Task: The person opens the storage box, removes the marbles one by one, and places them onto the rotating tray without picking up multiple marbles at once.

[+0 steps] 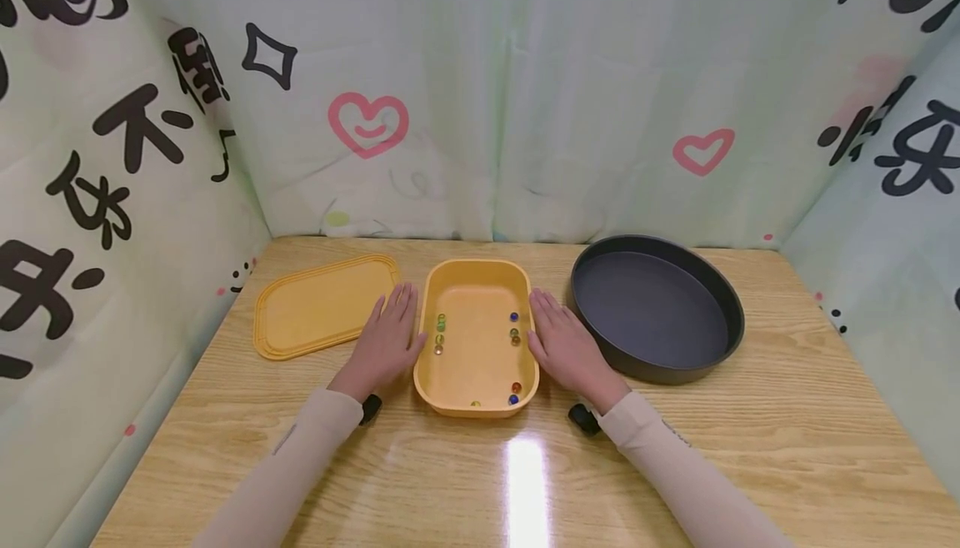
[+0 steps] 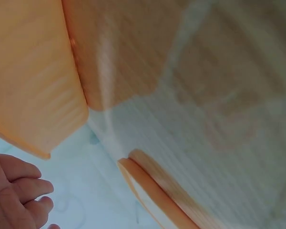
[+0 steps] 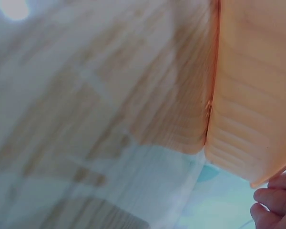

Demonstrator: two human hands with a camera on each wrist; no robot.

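Note:
A yellow-orange rectangular container (image 1: 477, 356) with rounded corners sits on the wooden table between my two hands. Several small glass marbles lie on its floor, some along the left side (image 1: 440, 327), others by the right side (image 1: 515, 335) and near corner. My left hand (image 1: 386, 341) is at the container's left rim, fingers straight and pointing away from me. At the right rim, my right hand (image 1: 567, 344) lies likewise with extended fingers. Both wrist views show the container's outer wall (image 2: 33, 67) standing on the table, with fingertips (image 3: 274, 200) near its rim.
A flat yellow-orange lid (image 1: 322, 306) lies at the left, close to the left hand. On the right stands a large round dark pan (image 1: 652, 306), just beyond the right hand. Printed curtains (image 1: 465, 98) enclose the table's back and sides.

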